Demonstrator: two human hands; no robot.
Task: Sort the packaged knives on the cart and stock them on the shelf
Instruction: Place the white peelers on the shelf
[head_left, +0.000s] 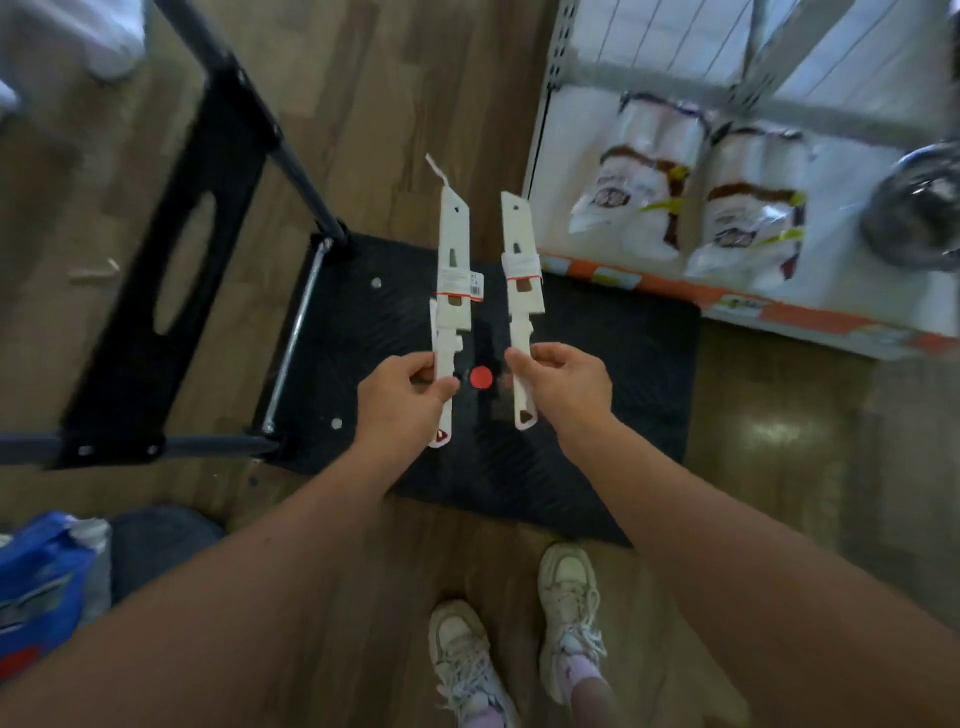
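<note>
I hold two packaged knives upright over the black cart platform. My left hand grips the white handle of the left packaged knife, whose white card sleeve carries a barcode label and a thin tag at its tip. My right hand grips the handle of the right packaged knife, with a white sleeve and a red-edged band. The two knives stand side by side, a small gap apart. A red round dot marks the platform between my hands. No other knives show on the cart.
The cart's folded black handle frame lies to the left. A white shelf with an orange price strip stands at the right, holding two white bags and a shiny metal bowl. A blue bag sits lower left. My shoes are below.
</note>
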